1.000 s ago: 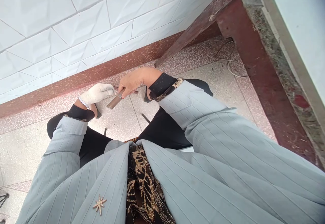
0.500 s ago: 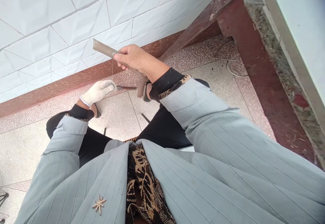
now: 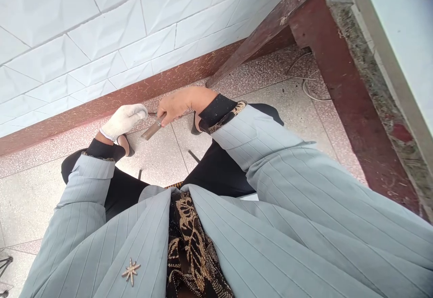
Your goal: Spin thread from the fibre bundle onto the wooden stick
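Observation:
My left hand (image 3: 123, 119) wears a white knit glove and is closed in a pinch on a thin dark metal rod (image 3: 151, 114), low above the floor by the wall. My right hand (image 3: 182, 101), bare, is wrapped round a brown rod-shaped tool (image 3: 152, 129) that slants down to the left, its upper part against my left fingertips. Both hands meet above the speckled floor (image 3: 158, 153) in front of my knees. Most of the tool is hidden inside my right fist.
A white tiled wall (image 3: 101, 32) with a red-brown skirting (image 3: 101, 104) runs behind the hands. A dark red wooden table leg and rail (image 3: 338, 86) stand at the right, with a white cable (image 3: 309, 91) on the floor. Small dark rods (image 3: 194, 156) lie on the tiles.
Half a second ago my right hand held the brown tool raised high over the left hand; now it has come back down to the gloved fingertips. The left hand barely moved.

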`<action>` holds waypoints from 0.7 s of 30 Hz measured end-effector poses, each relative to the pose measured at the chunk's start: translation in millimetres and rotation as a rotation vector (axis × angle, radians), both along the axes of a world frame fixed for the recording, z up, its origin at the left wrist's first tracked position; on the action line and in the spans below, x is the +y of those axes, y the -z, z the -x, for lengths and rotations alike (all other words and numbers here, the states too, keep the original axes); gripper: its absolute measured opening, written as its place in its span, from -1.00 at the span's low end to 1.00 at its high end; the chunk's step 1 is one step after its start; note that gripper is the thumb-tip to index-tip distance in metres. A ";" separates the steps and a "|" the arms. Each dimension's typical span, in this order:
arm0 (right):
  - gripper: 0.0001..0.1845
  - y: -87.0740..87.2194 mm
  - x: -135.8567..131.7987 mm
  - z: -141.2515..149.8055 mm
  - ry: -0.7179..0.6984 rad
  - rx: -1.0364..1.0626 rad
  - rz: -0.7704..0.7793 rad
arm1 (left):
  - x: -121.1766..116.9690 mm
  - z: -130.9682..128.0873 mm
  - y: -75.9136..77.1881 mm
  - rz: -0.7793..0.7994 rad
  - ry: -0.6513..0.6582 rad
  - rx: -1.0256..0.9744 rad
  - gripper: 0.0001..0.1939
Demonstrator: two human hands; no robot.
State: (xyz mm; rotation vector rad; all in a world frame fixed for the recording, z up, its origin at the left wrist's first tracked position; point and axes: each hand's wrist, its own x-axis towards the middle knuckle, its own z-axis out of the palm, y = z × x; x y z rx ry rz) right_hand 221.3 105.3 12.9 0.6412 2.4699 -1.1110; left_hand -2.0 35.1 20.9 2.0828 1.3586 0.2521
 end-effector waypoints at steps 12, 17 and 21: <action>-0.77 -15.2 2.4 -2.7 0.740 0.655 0.253 | -0.4 -9.6 8.0 0.085 -0.074 -0.134 -0.70; -0.71 -2.6 5.7 3.7 0.605 0.316 -0.179 | -3.7 -16.4 7.0 0.062 0.050 0.002 -0.69; -0.78 5.0 2.8 4.9 0.360 0.118 -0.345 | -1.6 -11.0 10.1 0.033 0.076 0.085 -0.68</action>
